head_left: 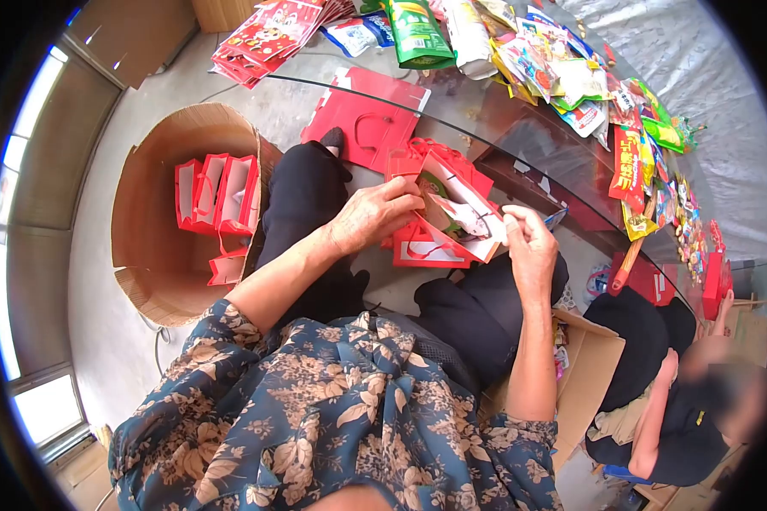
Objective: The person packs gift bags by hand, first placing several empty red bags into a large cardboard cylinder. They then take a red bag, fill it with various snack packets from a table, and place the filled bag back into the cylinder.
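Observation:
An opened red paper bag (454, 209) with a pale inside is held between both hands above my lap; green and white packets show inside it. My left hand (375, 213) pinches the bag's left edge with bent fingers. At the bag's right edge, my right hand (530, 247) grips the rim between thumb and fingers. Other red bags lie behind and under the held one. A flat red bag (368, 119) with a handle rests just beyond, near the glass table's edge.
A large cardboard box (187, 289) with several red bags (222, 194) stands at left. Snack packets (562, 72) cover the glass table (520, 115). Folded red bags (268, 38) lie at the top. An open carton (588, 366) sits by my right arm; a co-worker (690, 426) sits beyond.

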A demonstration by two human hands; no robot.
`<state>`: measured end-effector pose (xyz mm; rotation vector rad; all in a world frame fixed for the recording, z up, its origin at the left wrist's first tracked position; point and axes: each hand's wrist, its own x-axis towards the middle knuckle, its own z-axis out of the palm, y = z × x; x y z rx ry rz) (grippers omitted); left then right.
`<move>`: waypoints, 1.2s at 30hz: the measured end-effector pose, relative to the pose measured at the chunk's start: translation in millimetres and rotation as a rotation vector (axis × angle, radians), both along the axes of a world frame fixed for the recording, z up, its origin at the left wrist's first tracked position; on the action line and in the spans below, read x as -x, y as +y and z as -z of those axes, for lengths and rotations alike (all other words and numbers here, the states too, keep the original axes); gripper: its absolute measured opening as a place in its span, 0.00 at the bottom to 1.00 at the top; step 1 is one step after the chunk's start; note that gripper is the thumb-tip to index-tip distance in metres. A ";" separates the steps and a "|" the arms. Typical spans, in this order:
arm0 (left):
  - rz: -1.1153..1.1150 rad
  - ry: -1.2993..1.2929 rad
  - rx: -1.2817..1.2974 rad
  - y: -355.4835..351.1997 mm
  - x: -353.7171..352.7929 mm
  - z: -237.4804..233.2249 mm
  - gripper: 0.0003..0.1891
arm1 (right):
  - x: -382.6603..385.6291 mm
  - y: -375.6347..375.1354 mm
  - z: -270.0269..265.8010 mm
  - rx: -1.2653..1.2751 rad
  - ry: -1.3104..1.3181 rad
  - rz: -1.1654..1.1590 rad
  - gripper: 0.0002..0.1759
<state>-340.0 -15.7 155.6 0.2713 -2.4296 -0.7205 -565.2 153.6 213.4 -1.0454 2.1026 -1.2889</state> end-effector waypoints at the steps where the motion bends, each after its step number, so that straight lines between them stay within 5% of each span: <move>1: 0.001 -0.004 0.001 0.0 -0.3 -0.3 0.14 | 0.9 0.6 -0.5 0.006 0.126 -0.039 0.11; 7: -0.013 -0.039 -0.010 2.4 3.3 1.8 0.16 | -17.9 7.1 -26.6 -0.029 0.830 -0.324 0.15; 11: -0.013 -0.053 0.018 4.7 5.4 2.5 0.15 | -26.6 -0.2 -31.3 0.114 0.563 -0.347 0.16; 15: 0.033 -0.021 0.061 7.3 10.7 3.2 0.15 | -23.0 -8.0 -0.2 -0.262 0.845 -0.521 0.13; 20: 0.044 -0.004 0.065 7.7 9.8 1.1 0.14 | -22.3 -29.3 2.5 -0.420 0.873 -0.560 0.09; 32: 0.060 0.093 0.059 5.6 9.9 2.0 0.15 | -37.1 -48.5 -29.9 -0.389 0.787 -0.547 0.06; 36: 0.042 0.038 0.020 8.2 12.0 -1.0 0.15 | -22.4 -55.7 22.1 -0.489 0.783 -0.554 0.06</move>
